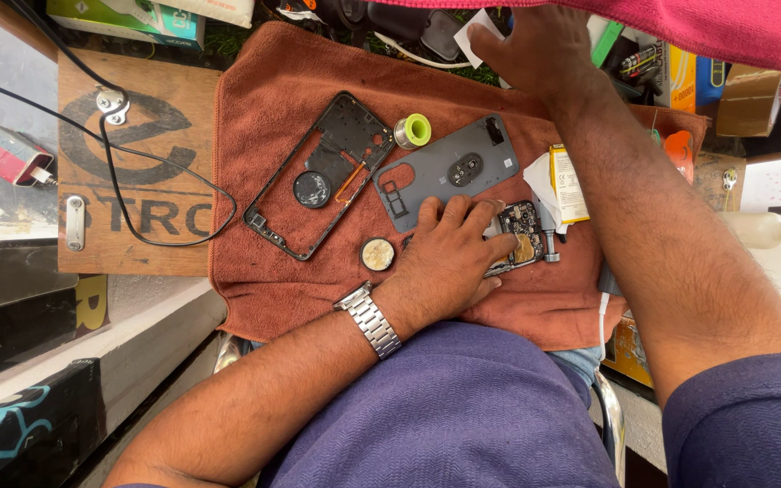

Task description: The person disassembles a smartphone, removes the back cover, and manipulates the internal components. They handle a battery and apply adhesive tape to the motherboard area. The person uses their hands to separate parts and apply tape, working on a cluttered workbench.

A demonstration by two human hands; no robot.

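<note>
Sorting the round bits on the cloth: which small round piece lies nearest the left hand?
The pale, cream-faced round disc, just beside the left hand; the dark round disc sits inside the black phone frame.

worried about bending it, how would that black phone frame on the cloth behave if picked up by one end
The black phone frame is a thin open rim with large cut-outs, so it probably weighs little and may flex or twist. Lying flat on the rust-coloured towel, it seems unlikely to slide or roll.

- towel: rust-brown
- back cover, 12 o'clock of left hand: grey
- phone frame: black w/ orange strip
- tape roll: lime green
- sleeves: purple
- watch: silver
- cloth at 1 o'clock: pink
</note>
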